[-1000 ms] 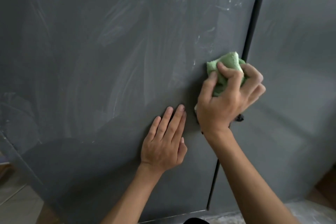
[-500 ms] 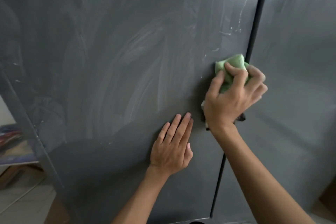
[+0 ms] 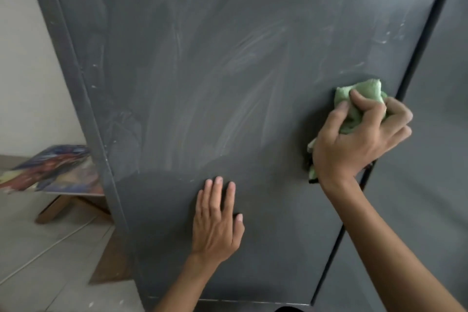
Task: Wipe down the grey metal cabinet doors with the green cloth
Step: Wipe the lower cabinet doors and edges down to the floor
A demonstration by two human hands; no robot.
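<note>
The left grey metal cabinet door (image 3: pixel 215 71) fills most of the view, streaked with pale wipe marks. My right hand (image 3: pixel 354 139) grips the bunched green cloth (image 3: pixel 359 99) and presses it on this door near its right edge, beside the dark gap (image 3: pixel 417 45) to the right door (image 3: pixel 435 147). Lower down, my left hand (image 3: pixel 217 223) lies flat on the left door with fingers spread, holding nothing. Part of the cloth is hidden under my right palm.
The cabinet's left edge (image 3: pixel 83 99) meets a pale wall (image 3: pixel 27 58). A colourful board (image 3: pixel 55 170) rests on a low wooden stand (image 3: pixel 60 208) on the tiled floor (image 3: pixel 38 261) at the lower left.
The view has swung left, bringing the wall, floor and colourful board into sight. My right hand with the cloth stays at the door's right edge; my left hand remains flat on the door.
</note>
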